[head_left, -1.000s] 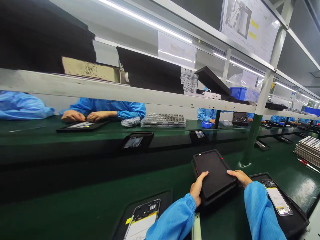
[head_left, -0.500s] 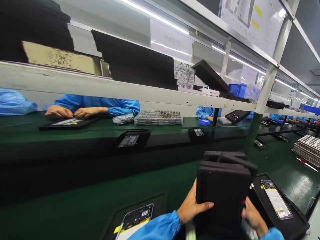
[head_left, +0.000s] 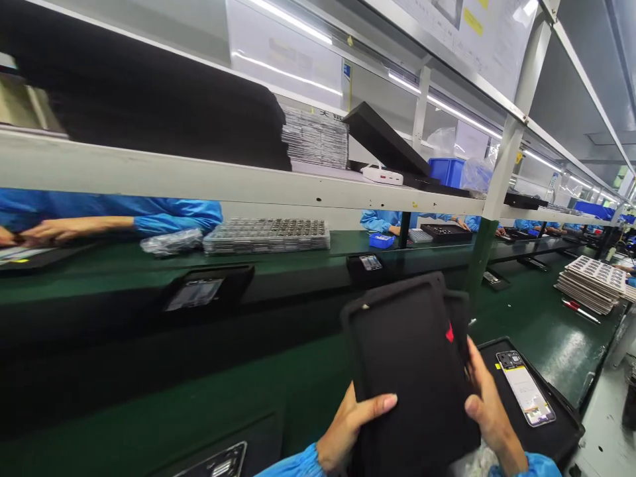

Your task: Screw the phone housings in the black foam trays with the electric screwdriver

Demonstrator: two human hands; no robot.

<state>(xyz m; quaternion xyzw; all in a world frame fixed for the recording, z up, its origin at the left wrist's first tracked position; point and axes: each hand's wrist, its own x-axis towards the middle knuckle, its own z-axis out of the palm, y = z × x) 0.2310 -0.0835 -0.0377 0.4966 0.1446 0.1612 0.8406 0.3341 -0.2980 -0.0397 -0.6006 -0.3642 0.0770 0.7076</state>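
Note:
A small stack of black trays [head_left: 412, 371] is held up tilted in front of me, a red mark showing near its right edge. My left hand [head_left: 345, 424] grips the stack's lower left side, thumb across the front tray. On the right side my right hand [head_left: 489, 404] is closed around the edges, its fingers partly hidden. Beside that hand, a phone [head_left: 527, 387] with its inner parts exposed lies in another black tray [head_left: 517, 430]. At the lower left, a second opened phone [head_left: 223, 464] rests in a tray [head_left: 263, 427], cut off by the frame.
Trays with phones, such as this one [head_left: 233, 278], lie along the dark belt. Across it are a co-worker's hand [head_left: 64, 228] and clear plastic trays [head_left: 268, 237]. A white shelf beam [head_left: 223, 182] spans above; its post [head_left: 489, 218] stands right, near stacked pale sheets [head_left: 591, 281].
The stack has been turned and evened up, its front face tilting left. My right hand has moved up its right edge. The view has swung to the right.

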